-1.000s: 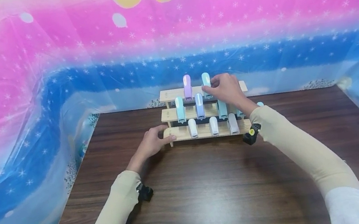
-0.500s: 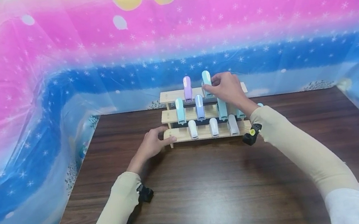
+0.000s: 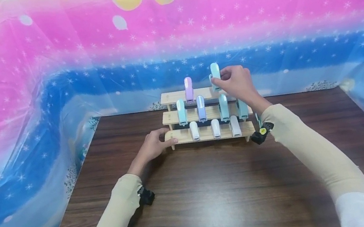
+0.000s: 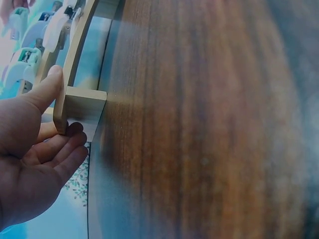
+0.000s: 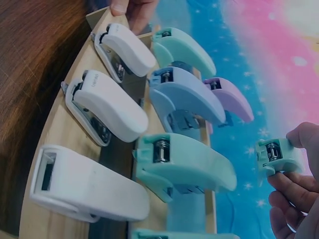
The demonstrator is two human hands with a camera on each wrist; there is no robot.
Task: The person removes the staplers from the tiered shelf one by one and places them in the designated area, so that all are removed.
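In the head view my right hand (image 3: 237, 82) pinches a mint green mini stapler (image 3: 215, 73) between thumb and fingers, upright and close over the top shelf of a three-step wooden rack (image 3: 174, 98). That stapler (image 5: 277, 154) also shows in the right wrist view. My left hand (image 3: 154, 144) grips the left end of the lowest shelf, thumb (image 4: 47, 87) on top and fingers beneath. A purple stapler (image 3: 189, 89) stands on the top step. The middle step bears a blue stapler (image 3: 201, 108) among mint green ones (image 3: 181, 112).
Three pale staplers stand on the lowest step, the rightmost white one (image 5: 89, 184) near my right wrist camera. The rack sits at the back of a dark wood table (image 3: 196, 199). A patterned cloth (image 3: 145, 67) hangs behind and along both sides.
My right hand has moved right and slightly up along the top shelf with the mint green stapler, widening its gap from the purple one. My left hand keeps its grip on the rack.
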